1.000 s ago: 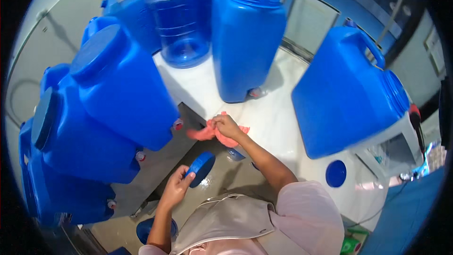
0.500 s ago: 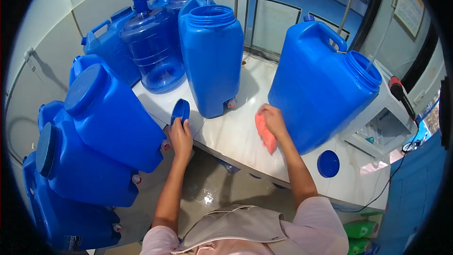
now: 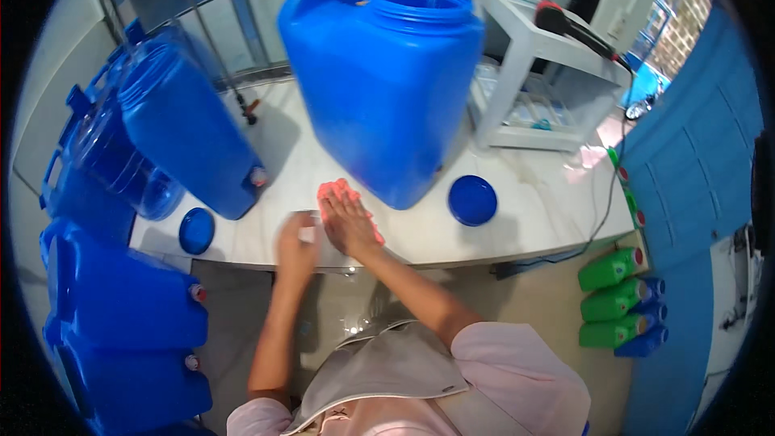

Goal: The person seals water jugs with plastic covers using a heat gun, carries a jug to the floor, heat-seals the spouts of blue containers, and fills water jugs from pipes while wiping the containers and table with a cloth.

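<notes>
My right hand (image 3: 349, 224) lies palm down on a coral-pink cloth (image 3: 377, 234), pressing it against the white countertop; the cloth shows around the fingers. Close beside it, near the counter's front edge, my left hand (image 3: 297, 246) is empty, slightly blurred, with thumb and fingers apart. Just beyond the cloth stands a large blue water container (image 3: 379, 89), its wide mouth uncovered and a stream of water falling into it. One round blue lid (image 3: 472, 200) rests to the right of this container. Another blue lid (image 3: 196, 231) lies at the left, near a second uncapped blue container (image 3: 190, 129).
A clear blue round bottle (image 3: 121, 165) and more containers crowd the left. Blue containers with small taps (image 3: 129, 291) stand below the counter's left end. To the right are a white shelf unit (image 3: 529, 139), a red-and-black corded tool (image 3: 573, 28) and green bottles (image 3: 609, 300).
My left hand has let go of the blue lid, which now lies on the counter, and moved near my right hand. The cloth is now pressed flatter. The view has turned right.
</notes>
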`<state>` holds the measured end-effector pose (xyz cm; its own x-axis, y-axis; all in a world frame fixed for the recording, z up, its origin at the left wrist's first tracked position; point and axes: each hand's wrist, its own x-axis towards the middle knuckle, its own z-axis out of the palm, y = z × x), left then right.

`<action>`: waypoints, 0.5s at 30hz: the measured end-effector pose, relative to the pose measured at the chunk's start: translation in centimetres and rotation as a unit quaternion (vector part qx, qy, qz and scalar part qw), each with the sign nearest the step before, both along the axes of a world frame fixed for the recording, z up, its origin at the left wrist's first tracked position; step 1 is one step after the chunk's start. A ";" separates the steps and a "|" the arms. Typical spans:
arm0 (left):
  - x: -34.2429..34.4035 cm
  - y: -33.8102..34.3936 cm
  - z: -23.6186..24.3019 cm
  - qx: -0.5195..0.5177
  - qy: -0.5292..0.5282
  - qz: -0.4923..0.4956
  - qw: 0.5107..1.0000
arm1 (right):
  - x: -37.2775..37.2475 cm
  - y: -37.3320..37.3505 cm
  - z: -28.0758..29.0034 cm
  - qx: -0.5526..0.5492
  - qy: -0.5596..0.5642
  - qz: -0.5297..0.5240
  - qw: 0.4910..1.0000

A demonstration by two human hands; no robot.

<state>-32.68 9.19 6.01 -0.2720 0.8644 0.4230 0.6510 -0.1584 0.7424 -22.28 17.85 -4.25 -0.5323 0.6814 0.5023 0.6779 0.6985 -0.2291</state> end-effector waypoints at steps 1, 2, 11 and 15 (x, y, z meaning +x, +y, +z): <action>5.3 0.9 2.0 0.044 0.044 -0.150 0.987 | 1.3 -0.2 -0.3 0.052 0.002 -0.016 0.999; 8.1 1.7 0.8 0.026 0.201 -0.196 0.959 | 1.0 -1.7 0.9 0.015 0.021 0.008 1.000; 29.1 11.7 -3.2 -0.071 0.324 -0.318 0.888 | 15.6 -1.7 0.1 0.009 0.048 0.080 0.996; 31.8 12.4 2.2 -0.003 0.113 -0.251 0.961 | 26.5 0.9 1.1 -0.079 -0.028 -0.011 0.996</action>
<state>-0.88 21.63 8.21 0.2782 0.8654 0.4166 0.6379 -0.4908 0.5935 4.19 18.78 -3.14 -0.5407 0.7617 0.3569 0.7078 0.6413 -0.2963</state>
